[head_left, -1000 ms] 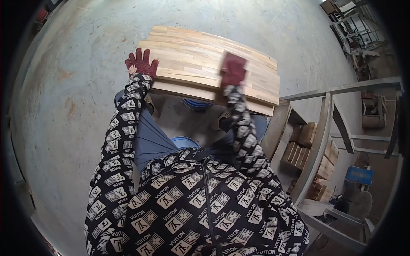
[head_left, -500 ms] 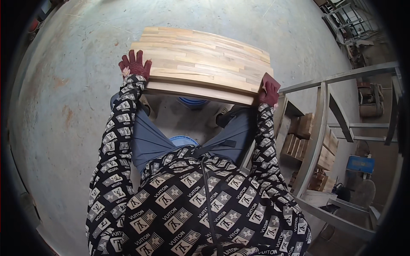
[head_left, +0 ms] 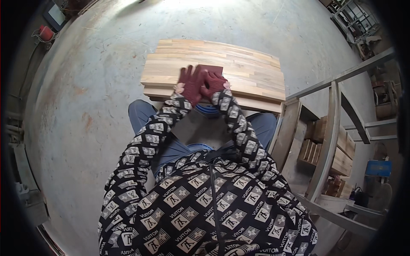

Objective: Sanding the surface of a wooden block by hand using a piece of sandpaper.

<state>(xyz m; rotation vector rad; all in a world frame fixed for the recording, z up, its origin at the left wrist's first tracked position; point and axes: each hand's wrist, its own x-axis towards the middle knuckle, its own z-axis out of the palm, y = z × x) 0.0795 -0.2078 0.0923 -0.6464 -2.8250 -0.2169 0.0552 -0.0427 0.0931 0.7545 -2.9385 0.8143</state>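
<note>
Wooden panels (head_left: pixel 247 68) of pale, joined strips lie stacked in front of me, their near edges slightly offset. Over the near middle of the top panel, my two hands in dark red gloves have come together. My left hand (head_left: pixel 191 85) has its fingers outstretched, its thumb side touching or overlapping the right. My right hand (head_left: pixel 215 85) holds a dark red sheet of sandpaper (head_left: pixel 216 69), which shows beyond the fingertips against the wood. The sheet's near part is hidden under the glove.
Blue round tubs stand below, one under the stack (head_left: pixel 208 111) and one between my legs (head_left: pixel 200 146). On the right, a metal frame (head_left: pixel 328 141) stands beside wooden crates (head_left: pixel 314 141). A blue box (head_left: pixel 379 168) and a fan are farther right.
Both hands have moved inward from the panel's two ends to its middle. The sandpaper has come left with my right hand. The view has shifted slightly.
</note>
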